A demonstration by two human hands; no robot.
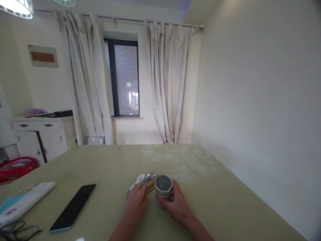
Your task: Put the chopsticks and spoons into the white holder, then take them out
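Note:
My right hand [177, 202] is wrapped round the side of a grey cylindrical utensil holder [163, 194], thumb in front and fingers behind. Its mouth faces up toward me; small light spots, like drain holes, show at the bottom and no utensils are in it. Just left of it, my left hand [136, 199] lies closed over a bundle of utensils on the table. Out of that bundle stick wooden chopsticks [151, 184], metal spoons [151, 175] and a white spoon [140, 178]. The handles are mostly hidden under the hand.
A glossy greenish table [105, 167] fills the lower view, with a wall [263, 117] along its right side. At left lie a black-screened phone or tablet [74, 207], a long white case [31, 201] and eyeglasses [20, 231]. Behind stand a white cabinet [50, 134] and curtains [173, 83].

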